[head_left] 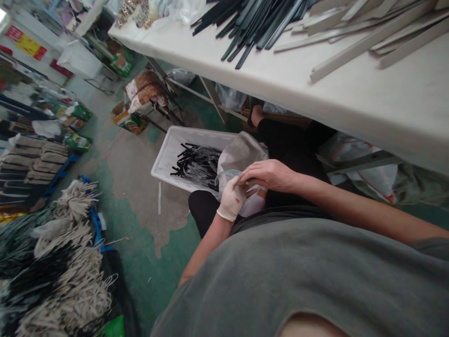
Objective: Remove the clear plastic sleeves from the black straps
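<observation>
My left hand (232,198) wears a white glove with a small reddish mark on its back. My right hand (269,175) is bare, its fingers bent and pressed together over the gloved fingertips. The hands meet above my lap, and whatever lies between the fingers is too small or hidden to make out. Just beyond them is a clear plastic rim or sheet (226,176). A whitish bag (242,152) lies across the near end of a white plastic bin (162,157). Inside the bin is a heap of short black strips (199,164).
A pale-covered table (280,79) runs along the top, bearing dark strips (259,23) and beige strips (372,35). Bundles of cords (66,276) lie at lower left beside a blue pallet (96,224). A cushioned stool (147,91) and a cardboard box (128,119) stand beyond the bin.
</observation>
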A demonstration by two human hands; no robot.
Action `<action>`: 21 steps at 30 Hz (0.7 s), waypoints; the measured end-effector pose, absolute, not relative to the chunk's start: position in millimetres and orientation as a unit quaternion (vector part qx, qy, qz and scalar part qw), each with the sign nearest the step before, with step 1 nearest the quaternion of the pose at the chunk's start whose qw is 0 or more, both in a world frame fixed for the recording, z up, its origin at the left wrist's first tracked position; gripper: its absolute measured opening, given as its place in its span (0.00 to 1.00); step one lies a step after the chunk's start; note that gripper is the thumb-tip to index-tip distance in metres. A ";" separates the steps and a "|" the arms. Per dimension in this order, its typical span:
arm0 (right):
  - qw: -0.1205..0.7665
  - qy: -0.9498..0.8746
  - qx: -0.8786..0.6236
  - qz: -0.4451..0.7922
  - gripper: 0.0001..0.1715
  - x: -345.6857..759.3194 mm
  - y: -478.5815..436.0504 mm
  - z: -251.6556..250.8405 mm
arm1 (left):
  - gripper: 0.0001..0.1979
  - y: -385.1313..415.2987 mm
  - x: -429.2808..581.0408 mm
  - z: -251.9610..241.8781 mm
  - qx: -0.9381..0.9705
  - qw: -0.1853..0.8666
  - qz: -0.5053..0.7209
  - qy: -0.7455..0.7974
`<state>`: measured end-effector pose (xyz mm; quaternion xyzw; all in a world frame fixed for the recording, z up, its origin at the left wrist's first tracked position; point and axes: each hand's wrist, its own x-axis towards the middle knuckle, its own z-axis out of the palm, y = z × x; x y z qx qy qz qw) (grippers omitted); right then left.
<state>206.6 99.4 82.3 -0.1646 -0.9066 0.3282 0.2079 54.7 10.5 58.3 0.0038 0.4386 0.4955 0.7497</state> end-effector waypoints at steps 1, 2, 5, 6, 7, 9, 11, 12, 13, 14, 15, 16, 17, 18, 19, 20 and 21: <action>0.206 -0.898 -0.179 0.345 0.16 207.7 98.8 83.5 | 0.23 10.5 50.9 54.6 -0.012 0.766 0.475 0.432; 0.207 -0.888 -0.193 0.362 0.17 210.8 97.5 87.4 | 0.27 11.0 45.3 49.3 -0.029 0.776 0.459 0.431; 0.201 -0.852 -0.207 0.438 0.15 231.6 91.4 112.2 | 0.33 15.9 18.3 26.8 -0.092 0.750 0.464 0.463; 0.187 -0.840 -0.208 0.465 0.14 241.0 89.2 122.6 | 0.33 18.8 6.8 19.1 -0.114 0.727 0.483 0.475; 0.170 -0.829 -0.213 0.488 0.14 250.5 87.1 132.2 | 0.32 22.2 -5.0 12.3 -0.132 0.700 0.509 0.484; 0.134 -0.807 -0.218 0.532 0.14 266.8 83.0 145.9 | 0.28 30.2 -25.7 3.8 -0.157 0.628 0.577 0.498; 0.087 -0.780 -0.217 0.581 0.16 274.8 79.4 148.9 | 0.23 38.0 -37.1 3.2 -0.156 0.554 0.647 0.500; 0.060 -0.762 -0.213 0.608 0.17 274.9 78.1 146.4 | 0.20 41.2 -38.0 5.5 -0.142 0.536 0.669 0.496; 0.035 -0.743 -0.209 0.635 0.18 272.4 77.7 141.8 | 0.18 43.5 -35.6 8.9 -0.119 0.535 0.678 0.490; 0.021 -0.722 -0.206 0.660 0.19 267.8 78.6 135.8 | 0.17 44.6 -30.3 13.0 -0.088 0.548 0.678 0.482; 0.025 -0.702 -0.208 0.680 0.20 261.5 81.0 128.7 | 0.16 44.3 -22.9 17.1 -0.051 0.569 0.670 0.475; 0.047 -0.684 -0.216 0.695 0.21 254.3 85.2 121.4 | 0.15 42.6 -14.0 21.0 -0.011 0.589 0.657 0.470; 0.081 -0.668 -0.230 0.703 0.22 246.7 91.2 114.1 | 0.14 39.6 -4.7 24.1 0.031 0.608 0.642 0.467; 0.121 -0.652 -0.249 0.705 0.23 239.2 98.7 107.4 | 0.14 35.7 4.4 26.4 0.071 0.623 0.626 0.463; 0.155 -0.637 -0.266 0.706 0.24 232.1 107.0 101.3 | 0.15 31.2 12.5 27.7 0.107 0.639 0.609 0.457; 0.184 -0.620 -0.278 0.710 0.24 225.6 115.6 96.0 | 0.15 26.5 19.4 28.2 0.137 0.655 0.591 0.450; 0.204 -0.604 -0.284 0.716 0.24 219.8 124.1 91.6 | 0.16 21.8 25.0 28.2 0.160 0.670 0.573 0.445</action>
